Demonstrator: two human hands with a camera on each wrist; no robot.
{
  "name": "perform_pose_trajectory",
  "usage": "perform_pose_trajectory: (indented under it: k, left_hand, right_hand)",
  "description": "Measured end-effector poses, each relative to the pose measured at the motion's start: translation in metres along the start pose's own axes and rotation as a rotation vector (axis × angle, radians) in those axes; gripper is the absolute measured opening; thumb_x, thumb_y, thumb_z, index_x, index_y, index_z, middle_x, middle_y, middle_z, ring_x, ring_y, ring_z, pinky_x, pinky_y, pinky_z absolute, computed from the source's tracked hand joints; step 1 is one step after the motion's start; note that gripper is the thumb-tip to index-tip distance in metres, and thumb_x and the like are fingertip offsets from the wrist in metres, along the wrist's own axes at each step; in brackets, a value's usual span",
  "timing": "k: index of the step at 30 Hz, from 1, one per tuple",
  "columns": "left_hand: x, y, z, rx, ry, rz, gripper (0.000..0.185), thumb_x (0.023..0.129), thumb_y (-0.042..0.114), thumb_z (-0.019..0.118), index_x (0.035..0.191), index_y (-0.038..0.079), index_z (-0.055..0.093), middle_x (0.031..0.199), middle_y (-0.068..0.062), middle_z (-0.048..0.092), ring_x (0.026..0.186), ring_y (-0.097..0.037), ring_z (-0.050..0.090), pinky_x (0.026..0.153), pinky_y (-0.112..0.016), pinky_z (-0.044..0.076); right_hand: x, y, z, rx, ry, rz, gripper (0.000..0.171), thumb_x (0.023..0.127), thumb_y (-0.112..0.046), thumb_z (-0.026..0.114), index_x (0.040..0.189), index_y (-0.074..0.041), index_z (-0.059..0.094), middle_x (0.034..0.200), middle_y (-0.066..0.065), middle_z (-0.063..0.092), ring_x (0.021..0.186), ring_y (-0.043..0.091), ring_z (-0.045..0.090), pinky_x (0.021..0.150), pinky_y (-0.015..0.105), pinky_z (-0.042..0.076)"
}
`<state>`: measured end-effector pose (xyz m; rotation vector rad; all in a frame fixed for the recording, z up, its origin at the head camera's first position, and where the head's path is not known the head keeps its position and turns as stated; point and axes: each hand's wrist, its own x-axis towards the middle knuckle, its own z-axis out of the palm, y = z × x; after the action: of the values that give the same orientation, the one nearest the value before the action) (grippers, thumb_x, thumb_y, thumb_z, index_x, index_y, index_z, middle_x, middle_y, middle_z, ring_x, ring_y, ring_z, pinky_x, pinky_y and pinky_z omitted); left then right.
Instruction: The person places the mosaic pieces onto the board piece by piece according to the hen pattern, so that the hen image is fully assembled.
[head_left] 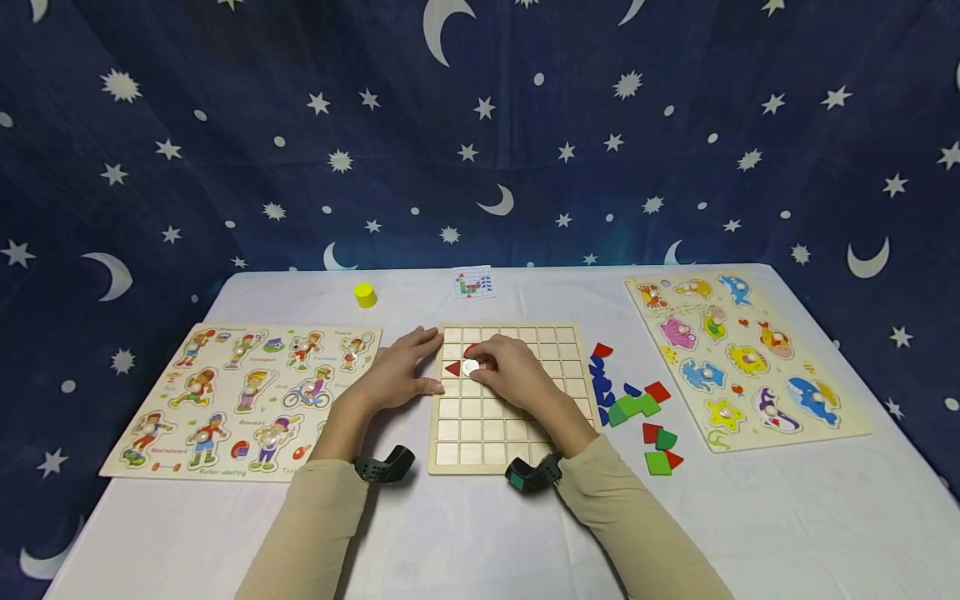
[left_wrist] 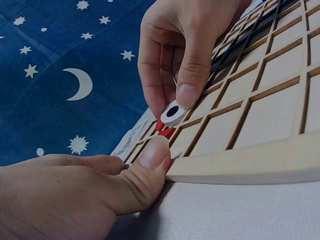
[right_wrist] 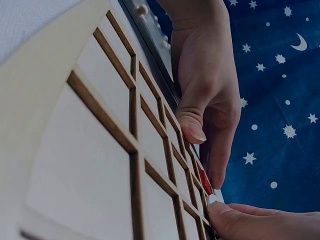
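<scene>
Nearest the head camera, two beige sleeves with wrist-worn cameras lead up to a wooden grid board (head_left: pixel 510 433) at the centre of the white table (head_left: pixel 787 517). At about 10 o'clock on the board, one red triangle (head_left: pixel 452 367) is seen seated in a cell, and a second red piece is partly hidden under the fingers beside it. A small white disc with a dark centre (left_wrist: pixel 174 113) is pinched between the thumb and forefinger of the right hand (head_left: pixel 512 375), held just above those red pieces. The left hand (head_left: pixel 397 377) is laid against the board's 9 o'clock edge, its thumb pressed to the rim and its fingers resting fairly straight, nothing being grasped; the board appears to be steadied by it.

Judged from the board, the work is at an early stage: nearly all cells are bare wood. At 3 o'clock from the board a loose supply is left unused: blue pieces (head_left: pixel 600 385), green pieces (head_left: pixel 633 407) and more red pieces (head_left: pixel 657 391). A small pattern card (head_left: pixel 474 283) is lying at 12 o'clock, a yellow cylinder (head_left: pixel 365 295) at 11 o'clock. Two picture puzzles, a sports puzzle (head_left: pixel 247 398) at 9 o'clock and a sea-animal puzzle (head_left: pixel 742 358) at 3 o'clock, are untouched.
</scene>
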<state>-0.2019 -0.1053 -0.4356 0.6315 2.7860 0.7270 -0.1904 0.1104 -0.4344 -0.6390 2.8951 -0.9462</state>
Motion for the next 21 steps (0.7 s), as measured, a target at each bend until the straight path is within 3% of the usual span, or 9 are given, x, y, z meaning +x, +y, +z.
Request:
perform_pose_trajectory:
  k: [21]
  left_hand:
    - [-0.0007, 0.0005, -0.0011, -0.006, -0.004, 0.007, 0.083, 0.078, 0.038, 0.074, 0.147, 0.013, 0.036, 0.156, -0.006, 0.028, 0.147, -0.03, 0.018, 0.11, -0.062, 0.021]
  right_hand:
    - [-0.0008, -0.0002, 0.0008, 0.03, 0.029, 0.03, 0.024, 0.084, -0.018, 0.072, 0.107, -0.012, 0.074, 0.094, 0.001, 0.064, 0.079, 0.011, 0.054, 0.071, 0.027, 0.045]
